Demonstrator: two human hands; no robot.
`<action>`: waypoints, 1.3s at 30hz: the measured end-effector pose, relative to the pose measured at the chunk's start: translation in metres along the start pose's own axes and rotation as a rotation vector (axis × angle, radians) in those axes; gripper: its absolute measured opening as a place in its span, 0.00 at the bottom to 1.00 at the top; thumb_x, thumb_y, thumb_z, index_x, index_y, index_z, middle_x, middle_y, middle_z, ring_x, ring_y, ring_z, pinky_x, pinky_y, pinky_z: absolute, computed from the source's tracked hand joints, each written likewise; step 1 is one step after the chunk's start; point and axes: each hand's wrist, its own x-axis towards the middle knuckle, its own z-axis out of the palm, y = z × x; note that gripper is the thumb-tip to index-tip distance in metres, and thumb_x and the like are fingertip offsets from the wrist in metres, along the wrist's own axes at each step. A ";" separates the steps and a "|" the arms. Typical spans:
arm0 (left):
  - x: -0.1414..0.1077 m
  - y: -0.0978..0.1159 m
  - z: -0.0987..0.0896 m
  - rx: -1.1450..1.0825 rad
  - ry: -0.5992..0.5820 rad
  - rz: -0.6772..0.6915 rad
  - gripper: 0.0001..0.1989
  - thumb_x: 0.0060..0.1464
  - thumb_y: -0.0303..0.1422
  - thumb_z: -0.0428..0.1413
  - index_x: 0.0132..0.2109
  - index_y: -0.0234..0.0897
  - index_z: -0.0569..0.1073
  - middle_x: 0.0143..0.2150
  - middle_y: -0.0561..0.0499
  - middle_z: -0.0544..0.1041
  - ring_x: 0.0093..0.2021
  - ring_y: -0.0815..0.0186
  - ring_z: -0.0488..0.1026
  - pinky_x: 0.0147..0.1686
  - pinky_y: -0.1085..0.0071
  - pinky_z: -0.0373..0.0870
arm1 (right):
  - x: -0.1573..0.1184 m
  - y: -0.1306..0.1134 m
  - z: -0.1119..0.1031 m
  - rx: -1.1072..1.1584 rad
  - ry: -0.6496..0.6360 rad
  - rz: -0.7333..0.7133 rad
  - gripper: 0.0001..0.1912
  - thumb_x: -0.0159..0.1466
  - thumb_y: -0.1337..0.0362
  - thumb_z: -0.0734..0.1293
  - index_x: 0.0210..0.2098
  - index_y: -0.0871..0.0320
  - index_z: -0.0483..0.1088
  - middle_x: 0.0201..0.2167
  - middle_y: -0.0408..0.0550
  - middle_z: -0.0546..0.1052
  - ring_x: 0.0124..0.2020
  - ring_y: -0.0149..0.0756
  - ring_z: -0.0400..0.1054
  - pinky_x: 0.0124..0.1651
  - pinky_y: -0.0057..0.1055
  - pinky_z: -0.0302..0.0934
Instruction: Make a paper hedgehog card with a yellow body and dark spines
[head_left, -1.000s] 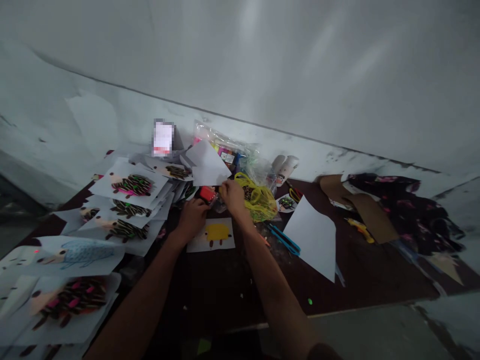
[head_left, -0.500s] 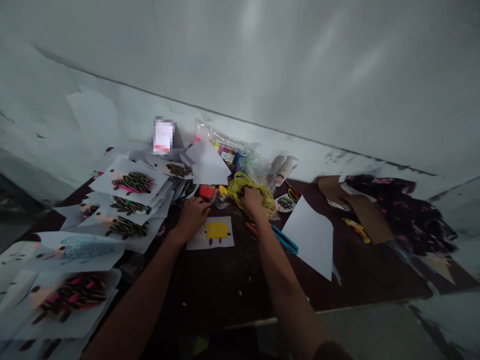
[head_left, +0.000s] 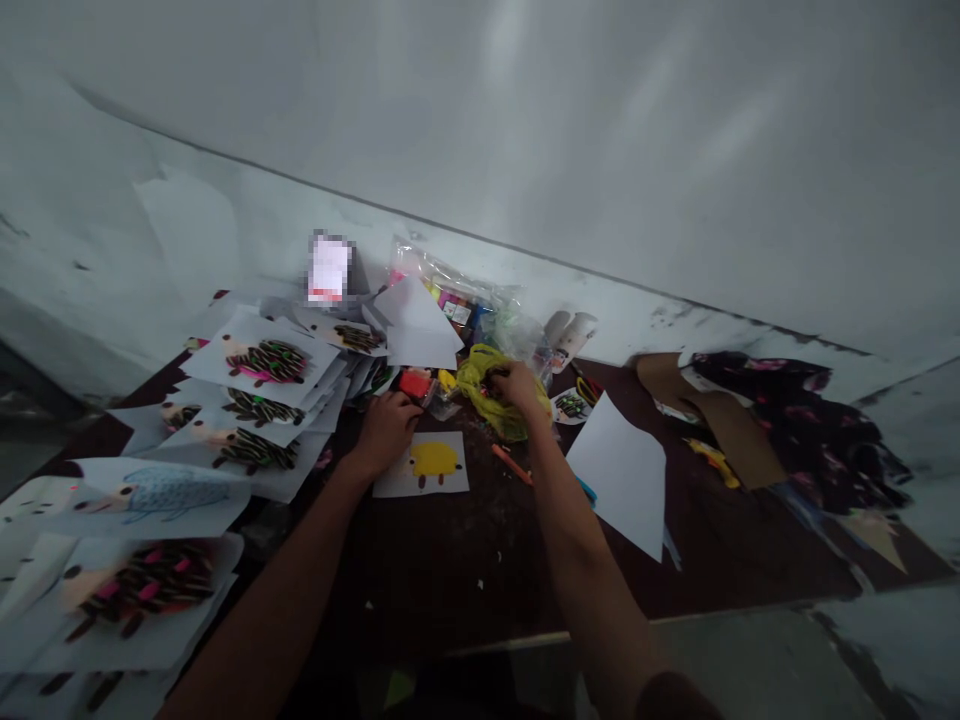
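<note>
My left hand point(head_left: 386, 432) rests on the table, fingers stretched loosely, their tips beside a red clay packet point(head_left: 415, 383). Just right of it lies a white card point(head_left: 390, 483) with a yellow hedgehog shape that has a dark nose and small brown legs. My right hand point(head_left: 519, 388) reaches into an open yellow-green plastic bag point(head_left: 474, 385). Its fingers are bent together over dark bits in the bag; what they pinch is too small to make out. An orange stick-like tool point(head_left: 511, 464) lies below the bag, and a blue one point(head_left: 586, 491) is partly behind my right forearm.
Stacked hedgehog pictures point(head_left: 270, 362) cover the left side. A lit phone point(head_left: 328, 268) leans at the wall. Behind the bag lies a clear pack of coloured clay point(head_left: 457, 300). To the right are white paper point(head_left: 622, 470), scissors point(head_left: 587, 386), cardboard point(head_left: 739, 440) and dark floral cloth point(head_left: 817, 430).
My right hand has shifted slightly right and up within the bag, and its forearm now hides more of the blue tool. The orange tool shows more. My left hand stays in place.
</note>
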 end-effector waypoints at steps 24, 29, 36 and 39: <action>0.000 0.002 -0.003 0.015 0.035 -0.021 0.14 0.59 0.27 0.52 0.42 0.37 0.83 0.43 0.40 0.80 0.47 0.52 0.73 0.48 0.56 0.68 | -0.068 -0.019 0.019 0.344 -0.232 -0.091 0.22 0.61 0.77 0.62 0.49 0.58 0.80 0.45 0.47 0.84 0.40 0.37 0.79 0.43 0.27 0.72; 0.002 0.011 -0.008 -0.064 0.078 0.109 0.15 0.64 0.29 0.49 0.41 0.36 0.81 0.46 0.41 0.80 0.47 0.55 0.73 0.50 0.58 0.67 | -0.072 -0.021 0.024 0.240 -0.089 -0.048 0.20 0.66 0.74 0.60 0.48 0.59 0.81 0.46 0.50 0.84 0.47 0.40 0.79 0.51 0.30 0.69; 0.001 0.013 0.006 -0.071 -0.059 0.183 0.16 0.63 0.30 0.51 0.50 0.44 0.81 0.55 0.47 0.81 0.57 0.56 0.72 0.57 0.56 0.64 | -0.080 -0.020 0.032 0.324 0.002 0.007 0.17 0.68 0.72 0.61 0.49 0.60 0.79 0.45 0.50 0.83 0.43 0.36 0.79 0.52 0.28 0.67; 0.002 0.007 0.007 -0.032 -0.058 0.110 0.16 0.64 0.30 0.51 0.51 0.45 0.81 0.57 0.47 0.80 0.61 0.55 0.70 0.60 0.53 0.63 | -0.083 -0.015 0.032 0.298 0.048 -0.006 0.15 0.66 0.73 0.63 0.46 0.59 0.80 0.45 0.50 0.84 0.45 0.38 0.78 0.54 0.31 0.66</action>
